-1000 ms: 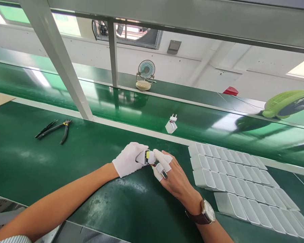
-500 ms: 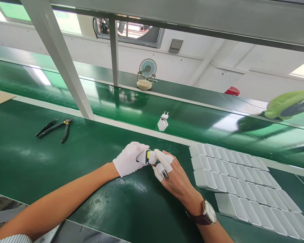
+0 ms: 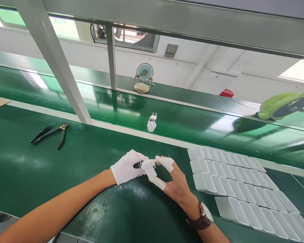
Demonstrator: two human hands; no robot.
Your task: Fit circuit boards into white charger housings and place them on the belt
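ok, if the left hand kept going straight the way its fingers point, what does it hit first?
Likely the small white part in its grip, then the right hand fingertips holding the other end. Depth unclear.

pliers (image 3: 56, 132), desk fan (image 3: 143, 78), white casings (image 3: 238, 182)

The small white plug (image 3: 151, 124) on the far conveyor strip has travelled leftward — a second ago it sat further right, nearer the rows of white casings. The right hand (image 3: 172, 178) has opened out: its capped thumb now points down and away, and the yellow and metal parts seen earlier are hidden. The piece (image 3: 148, 164) between the hands now shows only white — the left hand (image 3: 126, 167) has turned slightly.
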